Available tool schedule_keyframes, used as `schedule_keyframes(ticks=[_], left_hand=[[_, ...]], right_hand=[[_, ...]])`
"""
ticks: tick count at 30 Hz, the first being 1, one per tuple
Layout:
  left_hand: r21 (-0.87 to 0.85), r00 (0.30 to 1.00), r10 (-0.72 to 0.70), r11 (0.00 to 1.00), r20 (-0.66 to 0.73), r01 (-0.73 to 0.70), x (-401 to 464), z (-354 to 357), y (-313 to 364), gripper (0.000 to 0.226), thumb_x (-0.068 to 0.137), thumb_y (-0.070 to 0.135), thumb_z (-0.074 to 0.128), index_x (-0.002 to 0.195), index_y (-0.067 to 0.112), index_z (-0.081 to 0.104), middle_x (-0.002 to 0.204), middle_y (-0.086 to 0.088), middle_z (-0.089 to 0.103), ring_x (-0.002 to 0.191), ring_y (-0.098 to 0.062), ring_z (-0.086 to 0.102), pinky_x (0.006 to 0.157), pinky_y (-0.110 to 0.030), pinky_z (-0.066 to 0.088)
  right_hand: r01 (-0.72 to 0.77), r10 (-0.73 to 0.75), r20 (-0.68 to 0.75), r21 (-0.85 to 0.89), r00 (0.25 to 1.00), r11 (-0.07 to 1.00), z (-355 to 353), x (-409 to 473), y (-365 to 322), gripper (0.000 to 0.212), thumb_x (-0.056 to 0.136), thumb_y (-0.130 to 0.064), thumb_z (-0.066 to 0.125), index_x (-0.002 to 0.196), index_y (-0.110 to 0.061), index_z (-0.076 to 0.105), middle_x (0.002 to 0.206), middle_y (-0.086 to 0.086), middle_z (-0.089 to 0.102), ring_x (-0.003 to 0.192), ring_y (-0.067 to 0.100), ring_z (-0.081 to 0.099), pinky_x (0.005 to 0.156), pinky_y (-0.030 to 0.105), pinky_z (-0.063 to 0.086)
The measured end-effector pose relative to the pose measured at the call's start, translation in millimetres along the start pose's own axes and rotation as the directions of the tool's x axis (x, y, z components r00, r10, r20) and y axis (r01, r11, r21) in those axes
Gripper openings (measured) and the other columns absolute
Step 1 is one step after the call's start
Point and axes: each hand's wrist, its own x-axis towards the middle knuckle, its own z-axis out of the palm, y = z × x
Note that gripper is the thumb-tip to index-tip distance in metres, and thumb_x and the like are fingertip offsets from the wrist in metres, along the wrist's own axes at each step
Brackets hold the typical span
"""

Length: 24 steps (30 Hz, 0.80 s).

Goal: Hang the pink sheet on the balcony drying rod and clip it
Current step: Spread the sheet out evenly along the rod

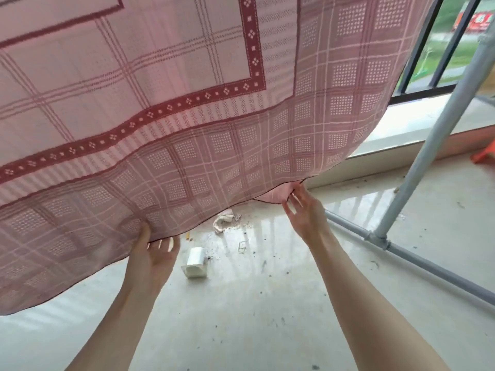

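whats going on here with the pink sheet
A person is handling a pink checked sheet that hangs spread out in front of them on a balcony. The left hand grips the sheet's lower hem, thumb on the front. The right hand reaches up with straight fingers touching the hem further right. No clips or rod are in view. A grey metal frame stands to the right, and a small white object and scraps lie on the floor.

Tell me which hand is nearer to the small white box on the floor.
Left. The left hand holds the sheet hem just left of the white box; the right hand is farther up and right.
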Motion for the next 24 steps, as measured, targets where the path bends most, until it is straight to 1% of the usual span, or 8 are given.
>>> schedule_keyframes(ticks=[2,5,10,14,17,19,22,24], left_hand=[[0.040,1.000,-0.018,0.999,0.005,0.018,-1,4,-13,0.010,0.088,0.029,0.056,0.086,0.019,0.058,0.078,0.010,0.068,0.092,-0.006,0.059,0.085,-0.031,0.046],[0.094,1.000,-0.003,0.996,-0.009,0.004,1,11,-22,0.012,0.091,0.028,0.053,0.084,0.019,0.056,0.076,0.010,0.065,0.088,-0.006,0.058,0.081,-0.029,0.047],[0.161,0.997,0.031,0.987,-0.067,-0.020,15,18,-27,0.009,0.090,0.029,0.055,0.090,0.020,0.055,0.093,0.009,0.056,0.093,-0.005,0.055,0.079,-0.027,0.048],[0.197,0.994,0.039,0.980,-0.101,-0.018,20,29,-35,0.010,0.092,0.027,0.053,0.082,0.023,0.054,0.082,0.011,0.052,0.085,-0.003,0.054,0.067,-0.018,0.051],[0.161,0.990,0.039,0.987,-0.134,-0.017,18,38,-39,0.017,0.092,0.029,0.052,0.077,0.025,0.057,0.073,0.012,0.052,0.073,-0.002,0.052,0.060,-0.016,0.048],[0.114,0.993,0.022,0.993,-0.119,-0.008,15,41,-46,0.021,0.092,0.032,0.052,0.075,0.026,0.061,0.071,0.012,0.053,0.072,-0.004,0.052,0.071,-0.017,0.049],[0.081,0.997,-0.061,0.995,-0.045,0.065,6,47,-67,0.022,0.085,0.034,0.056,0.103,0.025,0.048,0.102,0.009,0.056,0.100,-0.010,0.056,0.094,-0.032,0.042],[0.118,0.992,-0.126,0.985,0.028,0.122,-3,60,-86,0.017,0.085,0.032,0.056,0.099,0.026,0.049,0.105,0.008,0.058,0.105,-0.013,0.056,0.098,-0.039,0.038]], right_hand=[[0.062,-0.067,-0.068,-0.075,0.995,0.995,-13,2,-6,0.013,0.090,-0.008,0.054,0.094,-0.008,0.067,0.075,-0.006,0.067,0.077,0.008,0.059,0.079,0.021,0.046],[0.123,-0.132,-0.190,-0.058,0.973,0.991,-38,3,-31,0.023,0.087,0.006,0.053,0.108,0.006,0.061,0.083,0.001,0.068,0.072,0.008,0.058,0.063,0.013,0.048],[0.204,-0.199,-0.186,0.004,0.962,0.979,-77,5,-88,0.022,0.085,0.015,0.047,0.091,0.000,0.062,0.093,0.010,0.068,0.085,0.017,0.065,0.072,0.018,0.055],[0.202,-0.203,-0.194,-0.025,0.960,0.979,-94,11,-113,0.023,0.085,0.011,0.050,0.086,-0.008,0.063,0.072,0.001,0.073,0.074,0.012,0.067,0.066,0.022,0.056],[0.215,-0.217,-0.214,-0.033,0.952,0.976,-100,12,-125,0.025,0.086,0.010,0.050,0.082,-0.011,0.063,0.074,0.001,0.069,0.075,0.012,0.060,0.068,0.022,0.051],[0.228,-0.230,-0.213,-0.037,0.949,0.973,-102,13,-129,0.027,0.086,0.011,0.047,0.079,-0.009,0.062,0.078,0.003,0.065,0.075,0.014,0.057,0.070,0.024,0.048],[0.229,-0.233,-0.165,-0.039,0.958,0.973,-104,14,-134,0.042,0.084,0.014,0.039,0.070,-0.010,0.071,0.073,0.003,0.067,0.076,0.015,0.058,0.072,0.022,0.049],[0.224,-0.224,-0.107,-0.013,0.969,0.975,-102,12,-140,0.047,0.083,0.011,0.036,0.067,-0.010,0.074,0.074,0.005,0.068,0.079,0.016,0.058,0.078,0.023,0.047]])
